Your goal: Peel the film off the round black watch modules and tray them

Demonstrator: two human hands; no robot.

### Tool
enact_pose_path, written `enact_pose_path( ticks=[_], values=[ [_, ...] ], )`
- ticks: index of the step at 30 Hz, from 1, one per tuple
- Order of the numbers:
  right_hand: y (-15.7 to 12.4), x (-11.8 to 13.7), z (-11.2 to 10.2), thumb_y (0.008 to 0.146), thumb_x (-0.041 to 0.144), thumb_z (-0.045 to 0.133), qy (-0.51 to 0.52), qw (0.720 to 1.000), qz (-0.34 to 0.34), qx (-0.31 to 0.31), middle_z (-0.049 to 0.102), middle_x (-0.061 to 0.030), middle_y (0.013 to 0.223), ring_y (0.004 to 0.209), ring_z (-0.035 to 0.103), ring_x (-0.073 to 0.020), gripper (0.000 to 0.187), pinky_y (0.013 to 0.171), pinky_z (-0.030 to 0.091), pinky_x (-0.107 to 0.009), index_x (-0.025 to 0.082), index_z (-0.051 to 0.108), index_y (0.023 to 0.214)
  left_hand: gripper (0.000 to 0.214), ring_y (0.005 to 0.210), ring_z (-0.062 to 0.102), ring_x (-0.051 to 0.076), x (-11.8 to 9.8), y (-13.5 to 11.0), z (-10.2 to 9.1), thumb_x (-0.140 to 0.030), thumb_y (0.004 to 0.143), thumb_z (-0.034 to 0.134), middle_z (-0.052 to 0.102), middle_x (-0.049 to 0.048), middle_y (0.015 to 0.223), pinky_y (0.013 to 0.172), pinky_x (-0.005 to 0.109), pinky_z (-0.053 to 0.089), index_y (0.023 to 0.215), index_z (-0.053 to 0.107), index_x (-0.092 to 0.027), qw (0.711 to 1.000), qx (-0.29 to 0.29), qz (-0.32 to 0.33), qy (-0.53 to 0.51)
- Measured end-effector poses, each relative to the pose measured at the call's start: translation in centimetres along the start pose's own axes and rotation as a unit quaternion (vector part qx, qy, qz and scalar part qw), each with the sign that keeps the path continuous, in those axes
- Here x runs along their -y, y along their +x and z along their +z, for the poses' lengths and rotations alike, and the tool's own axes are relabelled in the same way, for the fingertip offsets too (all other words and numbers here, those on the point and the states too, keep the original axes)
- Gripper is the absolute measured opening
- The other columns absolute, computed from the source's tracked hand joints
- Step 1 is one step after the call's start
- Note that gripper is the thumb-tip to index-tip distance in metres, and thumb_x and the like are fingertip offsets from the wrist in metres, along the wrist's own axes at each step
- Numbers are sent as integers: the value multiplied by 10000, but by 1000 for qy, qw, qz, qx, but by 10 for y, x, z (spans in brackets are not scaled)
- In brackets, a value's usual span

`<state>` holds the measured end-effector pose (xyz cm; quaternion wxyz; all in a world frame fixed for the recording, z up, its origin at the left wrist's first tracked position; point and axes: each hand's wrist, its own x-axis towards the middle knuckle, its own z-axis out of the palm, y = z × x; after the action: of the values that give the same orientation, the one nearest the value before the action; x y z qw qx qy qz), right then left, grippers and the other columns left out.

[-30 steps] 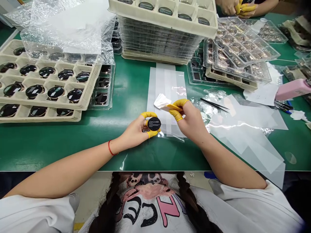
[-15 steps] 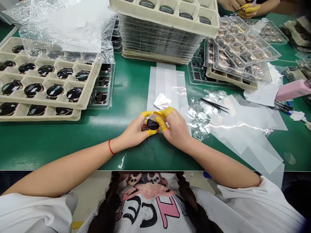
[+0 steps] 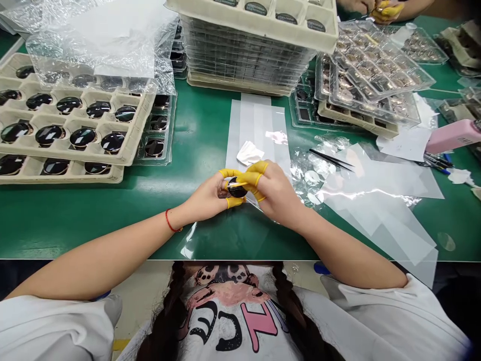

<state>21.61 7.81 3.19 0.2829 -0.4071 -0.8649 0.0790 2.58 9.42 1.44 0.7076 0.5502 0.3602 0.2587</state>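
Note:
My left hand, with yellow finger cots and a red string at the wrist, is closed round the rim of a round black disc. The disc is tilted up towards me. My right hand, also in yellow finger cots, bends its fingers over the disc's right side and top. A small white piece, perhaps folded wipe, shows at its fingertips against the disc face. Part of the disc is hidden by these fingers. Just beyond the hands a white folded wipe lies on translucent sheets.
Cream trays of shiny black discs are on the left. A tall tray stack stands ahead. Clear trays, black tweezers, loose clear films and a pink device lie right. A co-worker's hand shows at the back.
My right fingers have moved left across the disc, covering more of it and its printed text. The white piece now lies flatter against it. My left hand keeps its hold.

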Motion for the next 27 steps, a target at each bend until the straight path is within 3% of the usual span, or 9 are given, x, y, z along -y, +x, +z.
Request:
enact_pose_path(
  ticks=[4, 10, 15, 20, 23, 27],
  values=[
    [-5, 5, 2, 933, 123, 383, -98, 994, -43, 30, 631, -81, 927, 853, 490, -200, 296, 746, 399, -348, 205, 667, 939, 532, 798, 639, 102, 2, -1, 1, -202, 740, 748, 646, -6, 935, 705, 222, 514, 1189, 462, -188, 1000, -15, -8, 2],
    [-15, 5, 2, 928, 94, 433, -126, 985, -104, -54, 622, -59, 898, 857, 482, -184, 247, 746, 394, -327, 208, 650, 908, 530, 853, 631, 102, 4, 0, 3, -188, 701, 771, 631, 22, 1008, 773, 233, 518, 1141, 476, -176, 999, -33, -2, -25],
    [-21, 12, 3, 910, 80, 465, -124, 986, -94, -66, 623, -73, 869, 852, 489, -188, 205, 720, 399, -325, 181, 642, 931, 573, 878, 630, 116, 3, 0, 2, -152, 673, 776, 630, 31, 1024, 787, 246, 521, 1161, 475, -172, 999, -45, -6, -20],
    [-27, 19, 9, 880, 53, 446, -115, 990, -54, -55, 632, -73, 858, 804, 501, -187, 234, 682, 416, -318, 181, 638, 924, 565, 878, 631, 116, 3, -1, 2, -144, 678, 770, 639, 29, 1017, 784, 242, 514, 1159, 474, -171, 999, -51, 1, 0],
    [-25, 18, 5, 897, 100, 466, -28, 999, -16, -35, 642, -66, 868, 787, 538, -177, 194, 685, 445, -318, 194, 626, 956, 525, 844, 638, 111, 3, -1, 2, -180, 708, 765, 643, 17, 975, 774, 243, 520, 1146, 476, -178, 999, -45, -3, 5],
    [-18, 9, -13, 960, 243, 474, 118, 978, 137, -108, 645, -41, 916, 825, 588, -158, 150, 745, 486, -321, 237, 600, 1041, 521, 821, 649, 103, 1, -2, 2, -178, 723, 761, 648, 11, 964, 759, 241, 533, 1154, 469, -180, 999, -42, -18, 7]
  ],
)
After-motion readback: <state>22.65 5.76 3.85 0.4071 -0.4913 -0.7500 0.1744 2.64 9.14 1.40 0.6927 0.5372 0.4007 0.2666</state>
